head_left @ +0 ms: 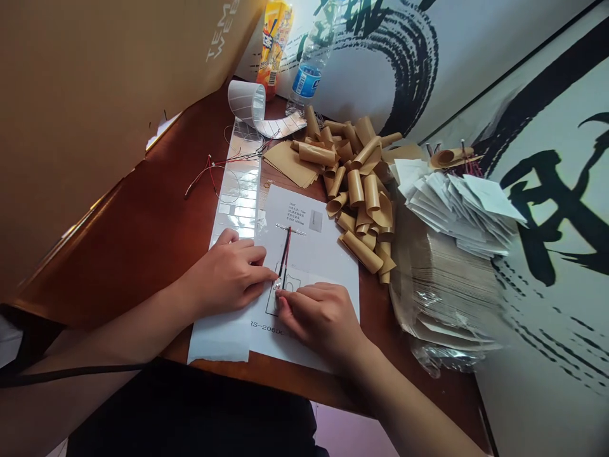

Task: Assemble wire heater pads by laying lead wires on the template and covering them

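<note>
A thin red and black cable (287, 249) lies lengthwise on a printed white sheet (333, 254), its upper end at a small clear strip across the drawing. At its lower end sits a small shiny whitish piece (278, 285), over a printed rectangle outline. From the left, my left hand (235, 270) reaches in with its index fingertip at that end, the other fingers curled. My right hand (321, 311) has its fingers bent and its thumb and index fingertip close together at the same piece. The fingertips partly cover what they grip.
Rolled brown paper pieces (361, 184) are heaped behind the sheet. White label backing (238, 197) runs along its left, with loose wires (209, 166) beyond. Stacked white packets (461, 209) stand at right. Two bottles, one orange (273, 47) and one clear (307, 79), stand at the back.
</note>
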{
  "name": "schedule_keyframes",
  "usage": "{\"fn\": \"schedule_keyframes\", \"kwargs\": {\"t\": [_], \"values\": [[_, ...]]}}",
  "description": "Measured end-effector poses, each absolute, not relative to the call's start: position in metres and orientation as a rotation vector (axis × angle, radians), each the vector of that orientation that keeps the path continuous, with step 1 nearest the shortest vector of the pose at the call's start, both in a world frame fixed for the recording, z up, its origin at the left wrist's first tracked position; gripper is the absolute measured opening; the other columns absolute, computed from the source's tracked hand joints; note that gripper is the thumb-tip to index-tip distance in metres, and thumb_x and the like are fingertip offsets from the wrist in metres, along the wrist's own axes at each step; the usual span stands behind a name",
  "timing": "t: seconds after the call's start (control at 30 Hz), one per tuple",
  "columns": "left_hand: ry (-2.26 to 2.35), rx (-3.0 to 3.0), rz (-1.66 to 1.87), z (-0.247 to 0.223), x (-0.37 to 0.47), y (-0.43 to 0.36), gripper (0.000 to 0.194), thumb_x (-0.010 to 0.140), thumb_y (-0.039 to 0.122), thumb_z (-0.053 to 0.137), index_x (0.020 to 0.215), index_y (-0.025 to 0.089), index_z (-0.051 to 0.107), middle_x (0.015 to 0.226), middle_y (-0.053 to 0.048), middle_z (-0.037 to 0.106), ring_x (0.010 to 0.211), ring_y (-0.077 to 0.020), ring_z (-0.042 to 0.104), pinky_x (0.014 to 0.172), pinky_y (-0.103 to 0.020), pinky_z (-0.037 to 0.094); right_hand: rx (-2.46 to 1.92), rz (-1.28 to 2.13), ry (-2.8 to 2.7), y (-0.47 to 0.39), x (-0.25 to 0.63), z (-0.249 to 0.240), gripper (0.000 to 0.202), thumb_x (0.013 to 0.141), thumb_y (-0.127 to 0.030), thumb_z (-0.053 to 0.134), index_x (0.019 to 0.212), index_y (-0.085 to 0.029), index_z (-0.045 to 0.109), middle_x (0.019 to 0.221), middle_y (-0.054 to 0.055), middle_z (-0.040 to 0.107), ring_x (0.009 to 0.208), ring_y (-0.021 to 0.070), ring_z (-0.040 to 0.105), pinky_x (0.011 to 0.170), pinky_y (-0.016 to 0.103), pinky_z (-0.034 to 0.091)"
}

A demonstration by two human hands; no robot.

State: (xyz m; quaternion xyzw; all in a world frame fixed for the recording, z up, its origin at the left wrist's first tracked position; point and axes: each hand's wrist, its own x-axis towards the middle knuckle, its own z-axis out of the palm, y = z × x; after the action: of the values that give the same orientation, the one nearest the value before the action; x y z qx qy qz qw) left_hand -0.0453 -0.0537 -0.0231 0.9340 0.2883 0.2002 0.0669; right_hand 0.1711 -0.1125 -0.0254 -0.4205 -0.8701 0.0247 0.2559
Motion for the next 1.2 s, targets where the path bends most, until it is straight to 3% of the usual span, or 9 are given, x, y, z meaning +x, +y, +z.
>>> {"fn": "schedule_keyframes", "kwargs": {"t": [0.43, 0.73, 0.93, 1.2], "values": [[0.734, 2.778, 0.66, -0.0249, -0.046, -0.0525, 0.028, 0.098, 0.023, 0.053, 0.096, 0.033, 0.079, 0.077, 0.0, 0.056, 0.071, -0.0139, 0.044, 0.079, -0.034, 0.027, -1.188, 0.266, -2.286, -0.1112, 0.1748, -0.0215, 0.028, 0.093, -0.017, 0.052, 0.071, -0.017, 0.069, 0.051, -0.003, 0.05, 0.046, 0.0081, 0.04, 0.051, 0.022, 0.031], [0.707, 2.771, 0.678, -0.0243, -0.0448, -0.0538, 0.036, 0.1, 0.028, 0.048, 0.079, 0.025, 0.077, 0.074, 0.0, 0.054, 0.069, -0.0136, 0.042, 0.077, -0.034, 0.029, -1.183, 0.362, -2.291, -0.1108, 0.1726, -0.0188, 0.031, 0.093, -0.018, 0.052, 0.069, -0.016, 0.071, 0.052, -0.003, 0.047, 0.047, 0.0079, 0.038, 0.049, 0.022, 0.03], [0.686, 2.703, 0.657, -0.0238, -0.0473, -0.0546, 0.029, 0.098, 0.023, 0.05, 0.086, 0.025, 0.077, 0.077, 0.0, 0.055, 0.069, -0.0119, 0.045, 0.08, -0.034, 0.029, -1.231, 0.36, -2.202, -0.1072, 0.1734, -0.0215, 0.028, 0.095, -0.02, 0.051, 0.086, -0.016, 0.077, 0.055, -0.002, 0.055, 0.047, 0.0071, 0.045, 0.05, 0.02, 0.034], [0.681, 2.658, 0.659, -0.0278, -0.046, -0.0556, 0.027, 0.092, 0.019, 0.051, 0.1, 0.026, 0.076, 0.082, 0.0, 0.058, 0.072, -0.0134, 0.047, 0.083, -0.034, 0.029, -1.261, 0.347, -2.227, -0.1055, 0.1744, -0.0239, 0.03, 0.093, -0.019, 0.052, 0.071, -0.017, 0.073, 0.053, -0.003, 0.048, 0.047, 0.007, 0.039, 0.049, 0.022, 0.03]]}}
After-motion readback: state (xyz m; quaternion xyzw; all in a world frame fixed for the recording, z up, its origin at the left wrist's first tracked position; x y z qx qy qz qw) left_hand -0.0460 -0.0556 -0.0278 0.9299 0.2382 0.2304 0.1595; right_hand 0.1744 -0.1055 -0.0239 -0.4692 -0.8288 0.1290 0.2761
